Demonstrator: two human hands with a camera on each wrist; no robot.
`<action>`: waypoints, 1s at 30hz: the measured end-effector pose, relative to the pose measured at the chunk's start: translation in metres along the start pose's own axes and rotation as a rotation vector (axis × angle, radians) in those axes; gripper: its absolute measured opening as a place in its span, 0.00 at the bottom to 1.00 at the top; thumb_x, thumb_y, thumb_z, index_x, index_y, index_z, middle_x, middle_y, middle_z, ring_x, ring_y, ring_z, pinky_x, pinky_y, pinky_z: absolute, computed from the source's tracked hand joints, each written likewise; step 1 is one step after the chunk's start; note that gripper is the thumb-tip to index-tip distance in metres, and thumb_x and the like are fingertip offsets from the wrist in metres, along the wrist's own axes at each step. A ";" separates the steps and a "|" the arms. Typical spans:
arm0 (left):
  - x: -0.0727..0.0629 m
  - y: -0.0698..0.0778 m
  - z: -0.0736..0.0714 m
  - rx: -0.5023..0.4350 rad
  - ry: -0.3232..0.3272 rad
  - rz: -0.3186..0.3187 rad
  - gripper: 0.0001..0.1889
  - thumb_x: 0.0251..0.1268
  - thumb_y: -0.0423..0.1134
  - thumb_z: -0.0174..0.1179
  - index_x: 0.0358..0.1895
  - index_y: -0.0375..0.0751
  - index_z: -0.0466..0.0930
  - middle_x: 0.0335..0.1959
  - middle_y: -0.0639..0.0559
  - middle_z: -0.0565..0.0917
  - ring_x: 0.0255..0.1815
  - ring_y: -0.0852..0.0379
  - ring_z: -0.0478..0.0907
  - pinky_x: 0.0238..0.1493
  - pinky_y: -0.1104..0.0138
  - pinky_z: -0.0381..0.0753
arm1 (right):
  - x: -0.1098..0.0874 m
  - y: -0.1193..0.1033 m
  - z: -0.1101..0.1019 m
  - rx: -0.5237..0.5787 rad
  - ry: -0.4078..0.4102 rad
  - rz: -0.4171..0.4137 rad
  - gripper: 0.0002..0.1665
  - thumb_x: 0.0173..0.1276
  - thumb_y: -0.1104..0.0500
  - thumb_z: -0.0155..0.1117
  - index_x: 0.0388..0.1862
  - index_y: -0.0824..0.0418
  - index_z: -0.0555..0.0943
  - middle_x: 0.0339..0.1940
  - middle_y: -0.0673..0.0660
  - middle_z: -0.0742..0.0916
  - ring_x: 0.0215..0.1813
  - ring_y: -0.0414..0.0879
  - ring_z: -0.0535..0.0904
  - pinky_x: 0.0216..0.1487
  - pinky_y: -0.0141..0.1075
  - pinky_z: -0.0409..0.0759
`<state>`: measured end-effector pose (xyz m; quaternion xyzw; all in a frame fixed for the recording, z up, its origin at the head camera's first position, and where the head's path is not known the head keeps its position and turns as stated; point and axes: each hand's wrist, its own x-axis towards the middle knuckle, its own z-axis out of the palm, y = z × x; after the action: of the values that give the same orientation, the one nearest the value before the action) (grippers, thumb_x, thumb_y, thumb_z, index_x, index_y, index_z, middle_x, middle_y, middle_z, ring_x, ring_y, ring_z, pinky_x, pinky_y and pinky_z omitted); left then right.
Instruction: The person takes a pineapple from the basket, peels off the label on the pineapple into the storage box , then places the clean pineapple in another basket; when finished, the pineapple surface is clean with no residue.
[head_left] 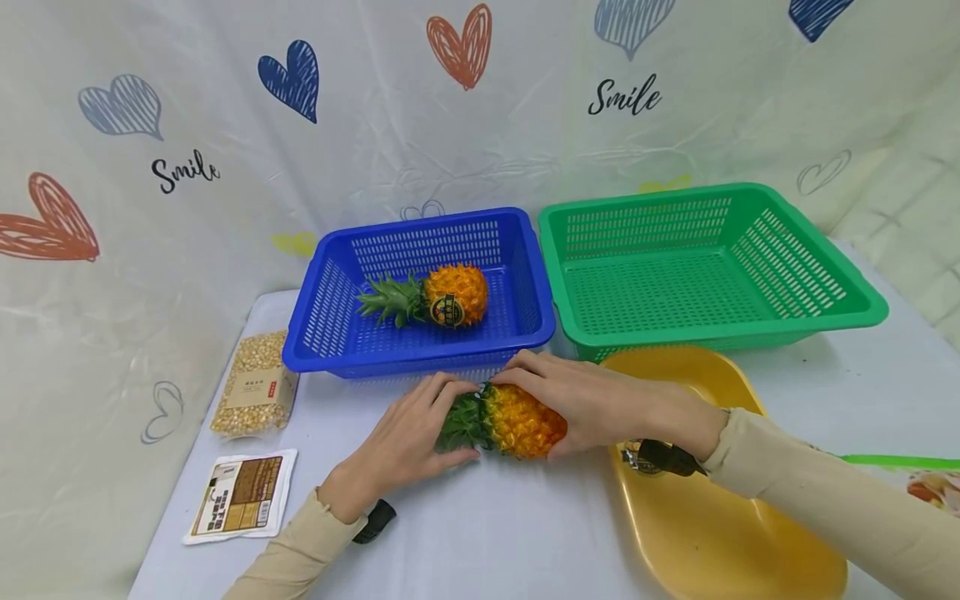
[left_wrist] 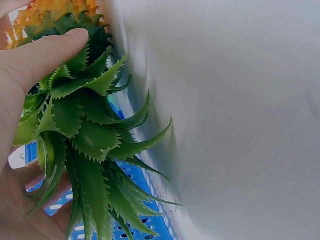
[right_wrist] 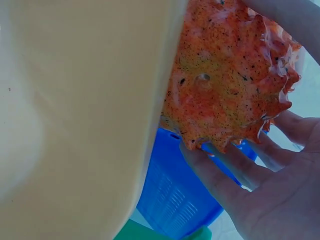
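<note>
Pineapple (head_left: 523, 423): orange, clasped by right grip (head_left: 592, 402); green crown (head_left: 461, 423) by left grip (head_left: 408, 429).
Base (right_wrist: 215, 95): dark-speckled, shown in right-wrist view only.

Both sleeved arms (head_left: 817, 493) reach forward, left hand (head_left: 408, 427) near right hand (head_left: 592, 400), fingers (right_wrist: 215, 176) curved.

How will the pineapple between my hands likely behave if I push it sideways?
The pineapple may roll, since its body is rounded. Its leafy crown would probably bend a little, as the leaves look long and thin with curving tips. The knobbly skin should give decent grip, judging by its raised points.
</note>
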<state>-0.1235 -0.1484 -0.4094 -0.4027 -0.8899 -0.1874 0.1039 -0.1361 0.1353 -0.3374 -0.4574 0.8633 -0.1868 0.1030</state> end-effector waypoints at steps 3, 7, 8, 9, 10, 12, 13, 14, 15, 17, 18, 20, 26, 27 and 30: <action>0.000 0.000 0.000 -0.001 0.000 0.001 0.42 0.53 0.53 0.82 0.67 0.40 0.73 0.56 0.46 0.79 0.52 0.50 0.81 0.46 0.58 0.86 | 0.000 0.000 0.001 0.012 -0.005 0.004 0.57 0.51 0.56 0.89 0.76 0.61 0.67 0.66 0.55 0.74 0.64 0.52 0.75 0.63 0.54 0.80; 0.000 0.000 0.000 -0.003 -0.001 -0.004 0.42 0.53 0.53 0.82 0.67 0.40 0.73 0.56 0.46 0.79 0.52 0.49 0.81 0.48 0.57 0.85 | 0.001 -0.001 0.003 0.013 -0.006 0.011 0.56 0.50 0.57 0.89 0.75 0.62 0.67 0.66 0.56 0.74 0.65 0.53 0.74 0.64 0.55 0.80; 0.000 0.000 0.000 -0.004 -0.001 -0.005 0.42 0.53 0.53 0.82 0.67 0.40 0.73 0.56 0.46 0.79 0.52 0.49 0.81 0.48 0.57 0.85 | 0.002 -0.002 0.003 0.012 -0.004 0.014 0.57 0.50 0.57 0.90 0.75 0.62 0.67 0.67 0.57 0.73 0.65 0.53 0.74 0.64 0.55 0.80; 0.000 0.000 -0.001 -0.004 0.000 -0.005 0.42 0.53 0.53 0.82 0.68 0.40 0.73 0.56 0.46 0.79 0.52 0.49 0.81 0.48 0.57 0.85 | 0.002 -0.002 0.004 0.011 -0.002 0.015 0.57 0.50 0.57 0.90 0.75 0.62 0.67 0.67 0.57 0.73 0.66 0.54 0.74 0.64 0.55 0.80; 0.000 0.001 -0.001 -0.005 0.000 -0.005 0.42 0.53 0.53 0.82 0.68 0.40 0.73 0.56 0.46 0.79 0.52 0.50 0.81 0.48 0.57 0.85 | 0.001 -0.002 0.004 0.011 0.000 0.016 0.57 0.50 0.58 0.90 0.74 0.62 0.67 0.67 0.58 0.73 0.66 0.54 0.74 0.64 0.55 0.80; 0.000 0.001 -0.001 -0.007 0.000 -0.003 0.42 0.53 0.53 0.82 0.68 0.40 0.73 0.56 0.46 0.79 0.52 0.50 0.80 0.48 0.57 0.85 | 0.001 -0.002 0.004 0.015 0.003 0.017 0.57 0.50 0.58 0.90 0.74 0.62 0.66 0.67 0.58 0.73 0.66 0.54 0.73 0.65 0.56 0.79; 0.001 0.001 -0.001 -0.008 -0.001 -0.002 0.42 0.53 0.53 0.82 0.68 0.40 0.72 0.56 0.46 0.78 0.52 0.50 0.80 0.49 0.57 0.85 | 0.001 -0.002 0.005 0.015 0.004 0.015 0.56 0.50 0.58 0.89 0.74 0.62 0.66 0.67 0.58 0.73 0.66 0.54 0.73 0.64 0.56 0.79; 0.001 0.001 -0.001 -0.009 -0.001 -0.002 0.42 0.53 0.54 0.82 0.68 0.40 0.72 0.56 0.46 0.78 0.53 0.49 0.80 0.49 0.57 0.85 | 0.001 -0.001 0.005 0.015 0.006 0.012 0.56 0.51 0.58 0.89 0.74 0.62 0.66 0.67 0.58 0.73 0.66 0.54 0.73 0.64 0.56 0.80; 0.001 0.001 -0.001 -0.010 -0.002 -0.001 0.42 0.54 0.54 0.82 0.68 0.40 0.72 0.57 0.45 0.78 0.53 0.49 0.80 0.50 0.56 0.85 | 0.001 -0.001 0.005 0.012 0.010 0.006 0.55 0.52 0.57 0.88 0.74 0.62 0.66 0.67 0.58 0.73 0.66 0.54 0.73 0.64 0.56 0.80; 0.001 0.001 -0.001 -0.009 -0.005 -0.001 0.42 0.54 0.54 0.82 0.68 0.40 0.72 0.58 0.45 0.78 0.54 0.49 0.80 0.51 0.56 0.85 | 0.001 0.000 0.006 0.003 0.020 -0.008 0.53 0.54 0.56 0.87 0.74 0.63 0.66 0.66 0.58 0.73 0.66 0.54 0.73 0.64 0.55 0.80; 0.001 0.001 -0.001 -0.008 -0.006 -0.002 0.42 0.54 0.54 0.81 0.68 0.40 0.72 0.58 0.45 0.78 0.55 0.48 0.80 0.51 0.56 0.85 | 0.000 0.000 0.007 -0.001 0.027 -0.013 0.53 0.54 0.55 0.87 0.73 0.62 0.67 0.66 0.57 0.73 0.65 0.53 0.73 0.63 0.54 0.81; 0.002 0.002 -0.001 -0.005 -0.009 -0.001 0.42 0.54 0.54 0.81 0.69 0.40 0.72 0.60 0.44 0.77 0.56 0.48 0.80 0.51 0.55 0.85 | 0.000 0.001 0.007 0.000 0.041 -0.022 0.52 0.53 0.55 0.87 0.72 0.62 0.68 0.64 0.57 0.74 0.64 0.52 0.74 0.62 0.53 0.82; 0.004 0.005 -0.004 0.004 -0.011 0.002 0.43 0.55 0.55 0.81 0.69 0.40 0.72 0.62 0.42 0.76 0.56 0.47 0.79 0.50 0.55 0.85 | -0.001 0.004 0.006 0.014 0.072 -0.026 0.52 0.48 0.56 0.89 0.69 0.61 0.70 0.61 0.55 0.75 0.60 0.49 0.75 0.60 0.50 0.83; 0.004 0.006 -0.005 0.006 -0.007 0.002 0.43 0.54 0.55 0.81 0.69 0.40 0.72 0.62 0.42 0.76 0.56 0.47 0.79 0.49 0.55 0.85 | -0.002 0.004 0.005 0.013 0.077 -0.029 0.52 0.48 0.56 0.89 0.69 0.60 0.70 0.61 0.55 0.75 0.60 0.49 0.75 0.60 0.50 0.83; 0.003 0.008 -0.007 0.012 0.005 0.001 0.43 0.53 0.55 0.82 0.70 0.41 0.72 0.62 0.42 0.75 0.57 0.46 0.79 0.50 0.54 0.85 | -0.003 0.003 0.002 0.019 0.086 -0.045 0.51 0.48 0.54 0.89 0.68 0.60 0.71 0.60 0.54 0.76 0.60 0.49 0.75 0.59 0.49 0.83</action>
<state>-0.1195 -0.1445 -0.3999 -0.4022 -0.8905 -0.1829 0.1087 -0.1363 0.1389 -0.3410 -0.4672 0.8547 -0.2167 0.0657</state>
